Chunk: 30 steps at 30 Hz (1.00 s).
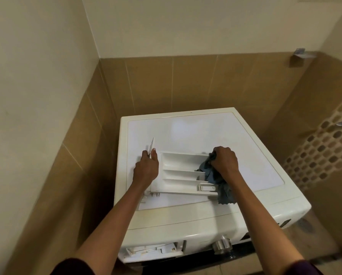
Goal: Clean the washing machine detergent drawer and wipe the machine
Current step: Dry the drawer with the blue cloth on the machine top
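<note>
The detergent drawer (178, 175) lies on top of the washing machine (205, 132), compartments up. The left hand (146, 167) grips its upright front panel. The right hand (225, 161) clutches a blue-grey cloth (224, 192) bunched into the drawer's right end, hiding that corner. Nearer me, the open drawer slot (152, 251) and a silver dial (222, 245) show; the machine's front below them is out of sight.

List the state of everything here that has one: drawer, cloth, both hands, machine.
detergent drawer: out of the machine, lying on its top, compartments up
cloth: bunched, partly in the drawer's right end, the rest trailing onto the top
left hand: grips the drawer's front panel
right hand: grips the cloth, pressing it into the drawer
drawer slot: open, no drawer in it
washing machine: top carries the drawer
</note>
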{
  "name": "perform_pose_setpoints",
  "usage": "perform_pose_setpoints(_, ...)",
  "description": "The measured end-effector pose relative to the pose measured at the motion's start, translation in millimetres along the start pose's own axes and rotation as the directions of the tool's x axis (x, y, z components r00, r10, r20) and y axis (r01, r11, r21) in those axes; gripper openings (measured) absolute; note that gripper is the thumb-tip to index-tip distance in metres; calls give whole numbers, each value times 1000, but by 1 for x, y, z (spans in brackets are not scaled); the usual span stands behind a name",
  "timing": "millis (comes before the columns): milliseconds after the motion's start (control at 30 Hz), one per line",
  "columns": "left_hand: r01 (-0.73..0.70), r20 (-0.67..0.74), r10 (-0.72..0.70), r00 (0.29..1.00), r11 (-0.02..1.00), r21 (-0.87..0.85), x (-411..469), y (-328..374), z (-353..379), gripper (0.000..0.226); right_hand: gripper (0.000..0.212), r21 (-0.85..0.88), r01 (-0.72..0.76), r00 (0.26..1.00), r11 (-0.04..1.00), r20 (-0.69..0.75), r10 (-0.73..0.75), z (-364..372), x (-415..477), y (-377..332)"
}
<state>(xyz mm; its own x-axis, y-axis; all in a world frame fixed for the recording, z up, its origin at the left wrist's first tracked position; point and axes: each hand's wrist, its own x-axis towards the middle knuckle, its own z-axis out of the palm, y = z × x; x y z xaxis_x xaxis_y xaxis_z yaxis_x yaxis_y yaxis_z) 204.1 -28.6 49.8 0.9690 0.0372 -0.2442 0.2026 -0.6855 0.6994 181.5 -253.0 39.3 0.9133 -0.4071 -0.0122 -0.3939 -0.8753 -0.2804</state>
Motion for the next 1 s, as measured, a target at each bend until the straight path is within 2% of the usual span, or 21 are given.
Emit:
perform_pose_setpoints(67, 3, 0, -3, 1000, 1000, -4, 0, 0, 0, 51, 23, 26, 36, 999, 999, 11, -37, 2, -1, 3)
perform_pose_setpoints(133, 4, -1, -4, 1000, 1000, -6, 1, -1, 1, 51, 30, 202, 29, 997, 979, -77, -13, 7, -6, 10)
perform_pose_setpoints(167, 3, -3, -3, 1000, 1000, -6, 1, -1, 1, 51, 34, 342, 2, 988, 940, -147, 51, 7, -11, 13)
perform_pose_setpoints(233, 5, -4, -5, 1000, 1000, -8, 2, -1, 1, 51, 38, 608, -66, 939, 791, -230, 255, 4, -15, 24)
perform_pose_setpoints(267, 8, -2, -8, 1000, 1000, -9, 2, -1, 1, 51, 37, 685, -87, 927, 724, -210, 310, 5, -15, 31)
perform_pose_setpoints(300, 13, 1, -13, 1000, 1000, -9, 2, -1, 1, 52, 38, 708, -87, 944, 701, -167, 286, 5, -14, 37)
perform_pose_setpoints(367, 16, 2, -16, 1000, 1000, -6, 2, -1, 1, 52, 44, 641, 8, 996, 768, -72, 49, 7, -12, 45)
perform_pose_setpoints(400, 14, 1, -14, 1000, 1000, -4, 2, -1, 1, 52, 47, 583, 65, 998, 810, -19, -66, 7, -10, 46)
perform_pose_setpoints(467, 12, -2, -12, 1000, 1000, 0, 2, 0, 2, 52, 45, 458, 128, 984, 880, 54, -171, 6, -2, 47)
perform_pose_setpoints(567, 13, -7, -13, 1000, 1000, 0, 2, 1, 1, 52, 33, 318, 140, 983, 938, 73, -171, 9, 10, 46)
perform_pose_setpoints(667, 19, -8, -19, 1000, 1000, 1, 2, 1, 1, 53, 25, 357, 39, 999, 933, -17, -35, 19, 11, 42)
perform_pose_setpoints(733, 17, -5, -17, 1000, 1000, 1, 1, 1, 1, 52, 33, 488, -88, 977, 868, -127, 171, 20, 2, 41)
perform_pose_setpoints(800, 14, -10, -14, 1000, 1000, 0, 1, 1, 1, 52, 40, 662, -123, 923, 739, -196, 330, 10, -4, 41)
perform_pose_setpoints(867, 22, -12, -22, 1000, 1000, -1, 1, 1, 1, 52, 37, 793, -20, 933, 609, -204, 296, -9, -8, 34)
perform_pose_setpoints(933, 30, -7, -30, 1000, 1000, 1, 2, 2, 0, 53, 39, 874, 103, 966, 475, -203, 163, -31, -13, 14)
perform_pose_setpoints(1000, 39, -3, -39, 999, 999, 3, 2, 2, 0, 54, 40, 880, 195, 972, 434, -234, 37, -41, -19, -16)
